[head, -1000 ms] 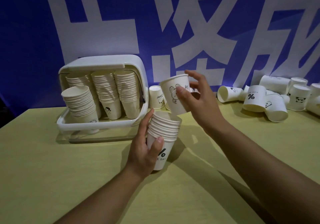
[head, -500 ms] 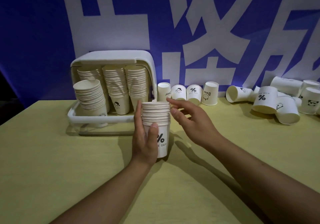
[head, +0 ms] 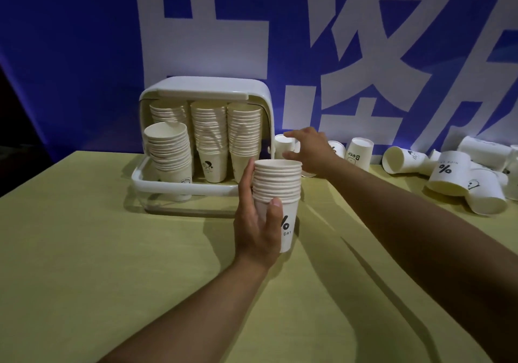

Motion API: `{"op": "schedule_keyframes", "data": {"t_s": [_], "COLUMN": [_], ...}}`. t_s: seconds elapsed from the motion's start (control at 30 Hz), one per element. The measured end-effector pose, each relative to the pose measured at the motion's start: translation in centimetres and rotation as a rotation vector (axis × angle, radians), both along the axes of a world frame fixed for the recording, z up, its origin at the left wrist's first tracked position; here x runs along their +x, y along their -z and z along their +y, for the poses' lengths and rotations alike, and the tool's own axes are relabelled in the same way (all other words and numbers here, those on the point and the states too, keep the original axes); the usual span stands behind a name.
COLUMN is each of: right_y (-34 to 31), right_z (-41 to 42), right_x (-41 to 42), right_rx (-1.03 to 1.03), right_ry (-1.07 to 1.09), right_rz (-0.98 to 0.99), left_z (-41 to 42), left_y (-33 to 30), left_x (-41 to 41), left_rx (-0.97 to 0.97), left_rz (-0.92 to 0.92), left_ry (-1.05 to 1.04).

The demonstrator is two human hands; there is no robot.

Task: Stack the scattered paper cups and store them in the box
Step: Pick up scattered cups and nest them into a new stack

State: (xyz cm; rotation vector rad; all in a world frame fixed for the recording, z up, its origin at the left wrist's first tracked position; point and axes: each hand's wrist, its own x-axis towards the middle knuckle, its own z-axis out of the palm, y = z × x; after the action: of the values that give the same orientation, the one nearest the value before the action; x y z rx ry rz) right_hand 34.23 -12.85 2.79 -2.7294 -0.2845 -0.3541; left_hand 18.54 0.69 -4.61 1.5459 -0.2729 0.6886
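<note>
My left hand [head: 256,222] grips a stack of white paper cups [head: 277,188] upright at the table's middle, thumb across its front. My right hand [head: 307,148] reaches out past the stack, fingers spread around an upside-down cup [head: 283,146] that stands just right of the box; I cannot tell whether it grips the cup. The white plastic box [head: 207,90] stands open at the back, with several tall cup stacks [head: 211,135] inside and one leaning stack [head: 171,149] at its front left. More single cups [head: 358,152] stand behind my right arm.
A heap of loose cups [head: 451,174], some lying on their sides, fills the table's right back corner. The yellow table [head: 112,264] runs up to a blue and white banner wall [head: 84,54]. The box's front tray rim [head: 173,187] juts toward me.
My right hand set its cup onto the stack, let go, and has moved back toward the cup beside the box. The stack has stayed in my left hand.
</note>
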Motion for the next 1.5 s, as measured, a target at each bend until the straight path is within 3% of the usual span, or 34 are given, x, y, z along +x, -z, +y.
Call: {"op": "schedule_keyframes", "data": {"t_s": [0.37,0.63,0.8,0.9,1.1,1.3,1.5], "right_y": [0.6,-1.4,-3.7,-4.8,-4.3,-4.5,-5.2], "right_z": [0.8,-1.1,-2.2,-1.9,-1.2,-2.0,-2.9], "right_x": [2.7,-4.7,-10.2,-12.1,-13.3,-12.6,-12.5], "right_rx": [0.01,0.615,0.925,0.835,0.423,0.376,0.397], "right_ry": [0.084,0.074,-0.013,-0.152,-0.323,-0.394,-0.34], "right_rz": [-0.093,-0.306,-0.268,-0.181,-0.02,0.083,-0.005], "left_z": [0.0,-0.1,-0.2,-0.3,-0.5,-0.5,-0.3], "left_y": [0.2,0.2,0.0,0.1,0.4,0.5,0.3], "left_x": [0.2,0.2,0.1,0.1,0.1,0.2,0.3], "left_rx": [0.011,-0.014,-0.003,0.006,0.035,0.018,-0.081], "left_rz": [-0.002,-0.007,0.011,0.017,0.029,0.042,0.056], "left_ry": [0.042,0.085,0.125,0.142,0.137,0.16,0.14]}}
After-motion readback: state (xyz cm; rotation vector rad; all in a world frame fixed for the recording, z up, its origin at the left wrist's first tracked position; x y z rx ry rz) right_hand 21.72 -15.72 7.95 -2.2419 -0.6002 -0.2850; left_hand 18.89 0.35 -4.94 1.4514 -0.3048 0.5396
